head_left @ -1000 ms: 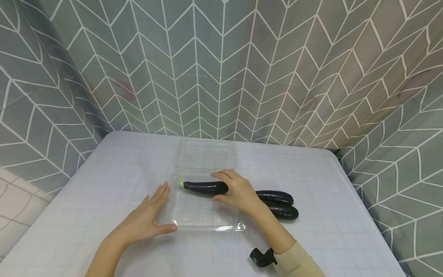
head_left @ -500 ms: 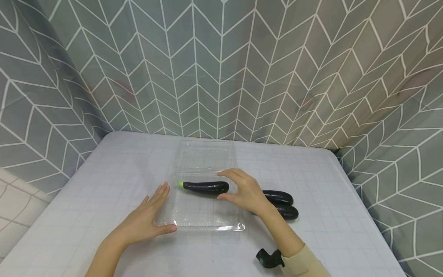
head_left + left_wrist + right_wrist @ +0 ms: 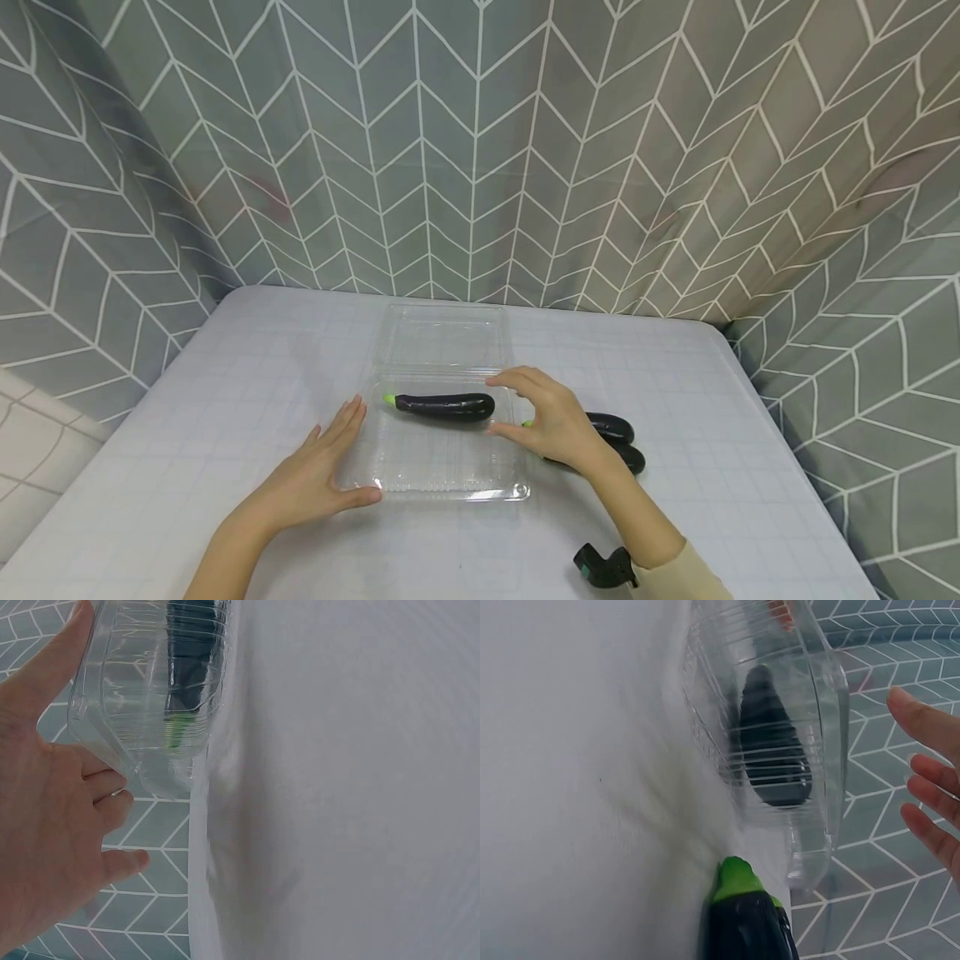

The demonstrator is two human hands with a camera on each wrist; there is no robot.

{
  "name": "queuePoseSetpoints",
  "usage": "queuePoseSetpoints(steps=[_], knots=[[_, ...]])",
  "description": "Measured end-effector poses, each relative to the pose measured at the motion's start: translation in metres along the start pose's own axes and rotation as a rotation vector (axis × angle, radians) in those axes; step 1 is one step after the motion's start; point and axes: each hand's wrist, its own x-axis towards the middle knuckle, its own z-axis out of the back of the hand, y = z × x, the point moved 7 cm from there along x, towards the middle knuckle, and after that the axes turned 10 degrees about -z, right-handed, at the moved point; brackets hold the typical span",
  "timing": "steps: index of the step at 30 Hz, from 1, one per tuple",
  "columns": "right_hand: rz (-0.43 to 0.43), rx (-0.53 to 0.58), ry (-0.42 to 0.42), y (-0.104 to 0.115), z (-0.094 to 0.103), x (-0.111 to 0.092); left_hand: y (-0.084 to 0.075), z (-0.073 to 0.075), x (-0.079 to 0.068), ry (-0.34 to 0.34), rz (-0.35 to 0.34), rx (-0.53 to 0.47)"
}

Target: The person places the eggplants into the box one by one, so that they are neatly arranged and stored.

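A dark eggplant (image 3: 446, 407) with a green tip lies across the base of a clear plastic clamshell box (image 3: 420, 467), whose lid (image 3: 446, 337) is folded back away from me. My left hand (image 3: 307, 483) is at the box's left side, fingers spread and straight, thumb by the near left corner. Just off the eggplant's thick end, over the box's right edge, my right hand (image 3: 551, 417) hovers with fingers apart and nothing between them. Two more eggplants (image 3: 611, 427) lie to the right of the box, partly hidden beneath the right hand; their green caps (image 3: 737, 877) show in the right wrist view.
A white cloth covers the table (image 3: 720, 500). Grey curtains with white chevron lines (image 3: 480, 150) stand behind it and along the sides. A black wrist camera (image 3: 603, 567) sits at the right wrist, close to the beige sleeve (image 3: 678, 575).
My right hand has let go of the eggplant in the box and drawn back to the right, toward the other two. The eggplant stays in place, and the left hand has not moved.
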Motion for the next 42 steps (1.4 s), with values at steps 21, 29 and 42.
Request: queuePoseSetpoints(steps=[21,29,42], knots=[[-0.044,-0.005,0.029,-0.020,0.035,-0.029,0.001,0.000,-0.001,0.002,0.001,-0.035],[-0.051,0.007,0.040,-0.025,0.044,-0.037,0.002,-0.001,-0.001,0.004,0.000,-0.036],[-0.056,-0.036,0.020,-0.034,0.057,-0.047,0.003,-0.002,-0.001,0.008,0.001,-0.039]])
